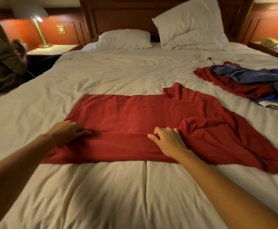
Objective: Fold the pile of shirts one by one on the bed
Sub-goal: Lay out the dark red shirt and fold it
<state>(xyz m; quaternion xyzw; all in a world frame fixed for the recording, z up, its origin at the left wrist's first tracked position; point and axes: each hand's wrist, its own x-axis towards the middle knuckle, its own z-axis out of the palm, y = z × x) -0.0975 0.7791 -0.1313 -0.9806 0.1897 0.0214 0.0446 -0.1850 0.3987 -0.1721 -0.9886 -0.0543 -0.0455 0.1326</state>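
A dark red shirt (135,116) lies spread across the middle of the white bed (101,76), its right part bunched and wrinkled. My left hand (68,132) rests flat on the shirt's left end with fingers stretched out. My right hand (168,141) lies on the shirt near its middle, fingers bent into a ridge of the cloth beside the bunched part. A pile of shirts (254,81), red below and blue on top, sits at the bed's right side.
Two white pillows (123,39) (192,23) lean at the wooden headboard. A person in a dark jacket (1,60) sits at the left edge by a nightstand with a lit lamp (40,30). Another nightstand (277,45) stands at the far right.
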